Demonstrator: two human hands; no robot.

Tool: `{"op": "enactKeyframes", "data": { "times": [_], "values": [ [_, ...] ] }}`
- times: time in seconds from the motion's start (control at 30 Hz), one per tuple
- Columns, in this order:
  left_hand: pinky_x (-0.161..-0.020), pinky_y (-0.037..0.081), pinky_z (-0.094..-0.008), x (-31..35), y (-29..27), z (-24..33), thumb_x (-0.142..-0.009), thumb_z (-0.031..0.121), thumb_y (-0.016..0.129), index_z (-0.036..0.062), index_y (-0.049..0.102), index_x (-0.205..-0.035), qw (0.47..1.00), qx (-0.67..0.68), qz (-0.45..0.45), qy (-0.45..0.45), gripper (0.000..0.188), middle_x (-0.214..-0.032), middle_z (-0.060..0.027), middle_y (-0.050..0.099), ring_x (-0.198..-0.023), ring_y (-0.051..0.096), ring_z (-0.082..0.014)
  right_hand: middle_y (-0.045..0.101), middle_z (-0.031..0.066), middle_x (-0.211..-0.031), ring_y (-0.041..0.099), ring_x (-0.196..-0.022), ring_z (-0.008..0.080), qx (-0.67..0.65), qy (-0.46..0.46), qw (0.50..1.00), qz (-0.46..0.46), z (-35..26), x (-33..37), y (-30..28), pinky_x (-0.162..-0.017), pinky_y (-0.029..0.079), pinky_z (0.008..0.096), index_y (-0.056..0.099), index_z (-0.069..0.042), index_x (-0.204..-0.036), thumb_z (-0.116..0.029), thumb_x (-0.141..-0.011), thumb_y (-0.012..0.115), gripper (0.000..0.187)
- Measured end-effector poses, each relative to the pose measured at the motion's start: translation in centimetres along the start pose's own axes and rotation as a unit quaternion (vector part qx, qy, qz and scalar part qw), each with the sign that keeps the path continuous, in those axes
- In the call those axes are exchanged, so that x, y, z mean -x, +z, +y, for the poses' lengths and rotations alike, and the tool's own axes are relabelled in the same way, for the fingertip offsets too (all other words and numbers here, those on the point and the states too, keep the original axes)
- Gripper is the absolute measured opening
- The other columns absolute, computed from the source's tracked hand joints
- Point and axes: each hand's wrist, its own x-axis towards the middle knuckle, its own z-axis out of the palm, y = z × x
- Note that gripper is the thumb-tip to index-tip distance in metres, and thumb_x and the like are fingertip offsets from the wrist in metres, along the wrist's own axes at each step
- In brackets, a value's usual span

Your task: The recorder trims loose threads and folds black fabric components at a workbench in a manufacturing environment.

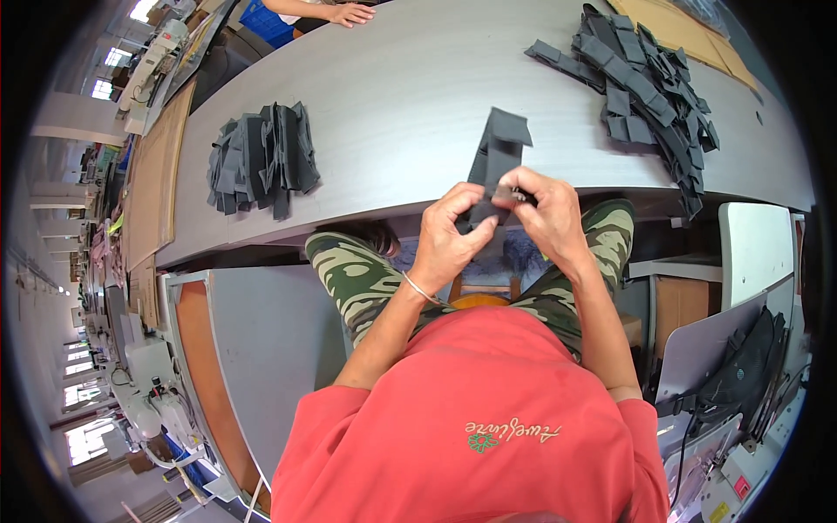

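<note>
A dark grey fabric strip (501, 155) with folded, stitched sections reaches over the near edge of the table. My left hand (446, 234) is closed on its lower part, thumb and fingers pinching the cloth. Against the strip, my right hand (553, 214) is closed round a small dark tool with a shiny metal part (520, 195); its exact kind is mostly hidden by the fingers. Both hands are close together, just in front of the table edge and above my lap.
On the grey table (392, 105), a stack of grey fabric strips (263, 159) lies at the left. A loose heap of similar strips (641, 91) is at the far right, beside brown cardboard (689, 35). Another person's hand (351, 14) rests on the far edge.
</note>
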Motion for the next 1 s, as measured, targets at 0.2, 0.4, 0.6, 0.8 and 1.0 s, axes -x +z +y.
{"op": "enactKeyframes", "data": {
  "times": [0.2, 0.4, 0.6, 0.8, 1.0],
  "values": [
    [-0.070, 0.045, -0.0252, -1.1, -1.2, 0.0, -0.076, 0.002, 0.067, -0.0044, 0.057, -0.089, 0.998, -0.020, 0.062, -0.009, 0.018, -0.088, -0.0084, 0.058, -0.077, 0.057, -0.0149, 0.054, 0.0014, -0.061, 0.048, -0.057, 0.0070, -0.236, -0.014, 0.944, -0.229, -0.7, 2.5, -2.6, -0.053, 0.037, 0.0238, 0.054, 0.000, -0.071, -0.010, -0.082, 0.060, 0.016],
    [-0.072, 0.048, -0.0293, -0.8, 0.3, -0.2, -0.074, -0.001, 0.066, -0.0041, 0.058, -0.092, 0.987, -0.124, 0.072, 0.078, 0.019, -0.092, -0.0126, 0.059, -0.080, 0.061, -0.0243, 0.061, 0.0011, -0.076, 0.054, -0.073, 0.0076, -0.192, 0.121, 0.973, 0.048, 1.9, 1.0, -0.2, -0.066, 0.042, 0.0225, 0.060, -0.002, -0.092, -0.023, -0.087, 0.067, 0.022],
    [-0.084, 0.050, -0.0341, -0.2, 1.1, 0.2, -0.075, 0.003, 0.070, -0.0016, 0.057, -0.110, 0.980, -0.144, -0.008, 0.136, 0.037, -0.120, -0.0163, 0.055, -0.100, 0.061, -0.0290, 0.066, 0.0098, -0.097, 0.060, -0.086, 0.0116, -0.323, 0.140, 0.934, 0.056, 0.9, 0.1, 0.9, -0.077, 0.048, 0.0267, 0.046, -0.003, -0.125, -0.012, -0.083, 0.071, 0.050],
    [-0.081, 0.050, -0.0287, -2.0, 0.6, -0.7, -0.087, 0.012, 0.065, -0.0024, 0.033, -0.138, 0.981, 0.157, 0.101, -0.053, 0.062, -0.129, -0.0123, 0.044, -0.099, 0.056, -0.0172, 0.065, 0.0104, -0.106, 0.058, -0.097, 0.0116, -0.391, 0.153, 0.908, -0.012, 0.5, 0.6, 0.4, -0.086, 0.045, 0.0261, 0.042, -0.003, -0.129, -0.011, -0.085, 0.067, 0.052],
    [-0.079, 0.052, -0.0288, -4.4, -0.4, -1.1, -0.086, 0.014, 0.067, -0.0051, 0.038, -0.131, 0.971, 0.179, -0.031, -0.157, 0.057, -0.099, -0.0104, 0.062, -0.089, 0.061, -0.0141, 0.064, 0.0124, -0.111, 0.055, -0.105, 0.0124, -0.377, 0.152, 0.912, -0.045, 0.3, 1.0, 0.7, -0.092, 0.041, 0.0267, 0.043, -0.004, -0.127, -0.013, -0.087, 0.065, 0.047]
  ]
}}
